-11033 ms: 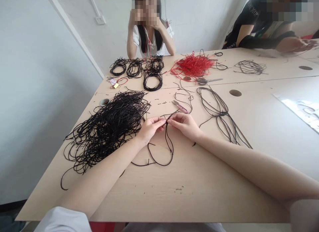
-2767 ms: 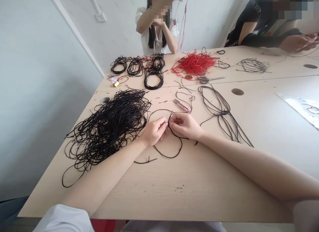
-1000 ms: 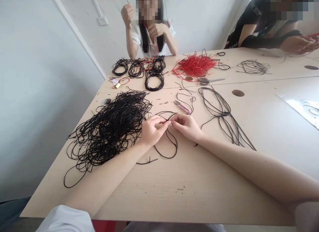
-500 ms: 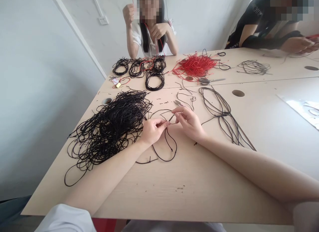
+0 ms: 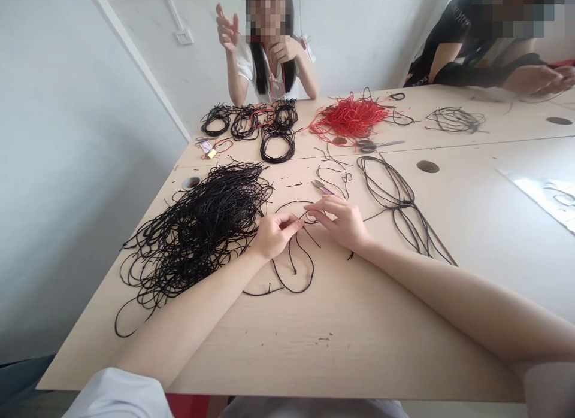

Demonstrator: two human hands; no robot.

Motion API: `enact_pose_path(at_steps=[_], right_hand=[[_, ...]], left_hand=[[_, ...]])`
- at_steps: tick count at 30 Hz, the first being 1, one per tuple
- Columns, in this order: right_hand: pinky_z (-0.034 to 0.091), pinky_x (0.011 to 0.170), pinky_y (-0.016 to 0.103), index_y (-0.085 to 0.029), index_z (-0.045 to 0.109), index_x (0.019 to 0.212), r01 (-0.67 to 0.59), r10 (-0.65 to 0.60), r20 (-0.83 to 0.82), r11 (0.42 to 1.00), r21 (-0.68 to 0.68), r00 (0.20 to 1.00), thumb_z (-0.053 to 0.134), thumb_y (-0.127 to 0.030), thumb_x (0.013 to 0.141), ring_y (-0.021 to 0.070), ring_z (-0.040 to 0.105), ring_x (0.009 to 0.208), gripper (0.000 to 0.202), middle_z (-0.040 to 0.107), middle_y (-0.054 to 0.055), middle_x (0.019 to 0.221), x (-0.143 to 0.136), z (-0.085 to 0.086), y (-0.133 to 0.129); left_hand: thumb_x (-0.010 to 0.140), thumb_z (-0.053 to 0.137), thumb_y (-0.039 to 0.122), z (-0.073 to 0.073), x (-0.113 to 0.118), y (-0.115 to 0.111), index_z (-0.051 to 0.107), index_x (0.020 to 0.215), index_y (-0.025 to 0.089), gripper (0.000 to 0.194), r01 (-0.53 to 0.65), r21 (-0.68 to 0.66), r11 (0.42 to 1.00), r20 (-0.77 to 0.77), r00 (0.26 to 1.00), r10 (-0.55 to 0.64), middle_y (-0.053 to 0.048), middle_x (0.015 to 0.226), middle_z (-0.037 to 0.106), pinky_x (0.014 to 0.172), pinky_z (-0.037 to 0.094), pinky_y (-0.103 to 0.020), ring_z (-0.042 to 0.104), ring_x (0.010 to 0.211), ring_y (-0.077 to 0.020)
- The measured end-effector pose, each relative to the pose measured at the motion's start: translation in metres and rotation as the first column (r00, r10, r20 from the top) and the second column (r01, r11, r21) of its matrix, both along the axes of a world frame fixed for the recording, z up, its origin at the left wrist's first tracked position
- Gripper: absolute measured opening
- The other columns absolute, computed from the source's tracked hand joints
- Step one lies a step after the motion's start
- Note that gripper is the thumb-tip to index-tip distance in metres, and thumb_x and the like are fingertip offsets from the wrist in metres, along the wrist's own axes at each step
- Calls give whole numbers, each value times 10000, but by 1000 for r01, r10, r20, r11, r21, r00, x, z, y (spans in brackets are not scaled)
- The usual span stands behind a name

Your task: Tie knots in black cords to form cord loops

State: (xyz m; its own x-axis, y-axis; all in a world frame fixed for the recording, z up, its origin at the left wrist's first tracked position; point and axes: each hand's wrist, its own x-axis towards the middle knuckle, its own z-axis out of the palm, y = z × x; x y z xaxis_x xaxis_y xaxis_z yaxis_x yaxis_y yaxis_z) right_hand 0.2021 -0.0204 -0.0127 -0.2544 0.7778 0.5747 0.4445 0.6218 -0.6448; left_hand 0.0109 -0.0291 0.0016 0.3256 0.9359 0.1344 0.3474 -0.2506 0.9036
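Note:
Between thumb and fingers, my left hand (image 5: pixel 275 233) pinches a thin black cord (image 5: pixel 313 273), whose loops hang down onto the table. Close beside it on the right, my right hand (image 5: pixel 339 221) has its fingertips drawn together at the same cord, near a small loop. A large tangled pile of black cords (image 5: pixel 204 226) lies just left of my left hand. Beyond my right hand lies a small cutting tool (image 5: pixel 320 186), partly hidden. A tied bundle of black cords (image 5: pixel 405 203) rests to the right.
Coiled black cords (image 5: pixel 277 147), a red cord pile (image 5: pixel 353 117) and scissors (image 5: pixel 371 145) lie farther back on the wooden table (image 5: pixel 287 364). A person (image 5: pixel 267 64) sits opposite, handling red cord. Another person (image 5: pixel 449 52) is at the right back. Table holes (image 5: pixel 428 167) are visible.
My right hand's fingertips have moved slightly left, closer to my left hand. A short cord end now sticks out below them. The person opposite has opened the raised hand.

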Motion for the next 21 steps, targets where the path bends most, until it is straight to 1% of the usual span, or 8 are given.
enact_pose_path(at_steps=[3,5,8,11,13,15,18,21], right_hand=[[452,945,452,-260,668,834,127,-127,-117,992,-13,985,568,-287,868,192,613,793,110,680,18,813,-1,6,-2],[477,917,446,-250,644,787,140,-140,-151,990,-10,979,585,-276,849,186,597,763,89,657,17,787,-2,7,-3],[460,954,447,-242,625,777,73,-70,-138,997,15,988,585,-240,842,175,589,752,77,642,14,777,-4,8,-4],[426,991,462,-242,628,799,27,-25,-101,999,22,995,574,-230,850,173,596,761,76,647,15,794,-4,7,-5],[447,954,458,-243,635,816,16,-15,-82,1000,14,997,570,-240,854,176,598,766,75,646,21,806,-4,6,-5],[487,881,430,-244,644,836,-6,6,-69,1000,6,998,569,-251,854,180,598,782,77,643,28,821,-3,5,-5],[521,779,382,-243,655,865,-39,40,-62,999,7,997,563,-262,861,181,596,802,94,630,39,840,-2,3,-5],[524,770,371,-245,661,890,-51,53,-61,998,19,997,551,-263,875,180,597,817,113,625,46,856,-2,2,-4]], left_hand=[[794,623,438,-2,-1,2,722,758,159,298,-89,-18,996,90,992,90,-35,684,680,608,445,-269,582,635,-151],[784,634,448,-4,0,3,726,771,160,302,-122,-41,992,141,982,127,-38,697,685,553,431,-260,551,572,-130],[772,653,440,-4,2,2,721,813,152,299,-93,-108,990,228,967,115,-50,756,697,487,419,-243,508,510,-97],[738,697,414,-2,5,0,710,874,135,311,-45,-204,978,306,946,107,-79,824,714,546,488,-249,594,611,-123],[718,721,395,-1,6,-1,700,918,130,333,-22,-268,963,337,934,115,-94,871,723,640,531,-277,649,706,-151],[703,740,380,1,7,-2,687,940,133,347,-7,-321,947,351,928,125,-93,885,728,681,543,-294,674,733,-163],[684,760,367,1,7,-2,682,912,141,330,4,-366,931,347,928,133,-81,856,731,648,546,-283,690,742,-181],[694,753,363,1,7,-3,700,900,148,303,9,-370,929,346,929,129,-80,861,732,648,547,-274,693,788,-195]])
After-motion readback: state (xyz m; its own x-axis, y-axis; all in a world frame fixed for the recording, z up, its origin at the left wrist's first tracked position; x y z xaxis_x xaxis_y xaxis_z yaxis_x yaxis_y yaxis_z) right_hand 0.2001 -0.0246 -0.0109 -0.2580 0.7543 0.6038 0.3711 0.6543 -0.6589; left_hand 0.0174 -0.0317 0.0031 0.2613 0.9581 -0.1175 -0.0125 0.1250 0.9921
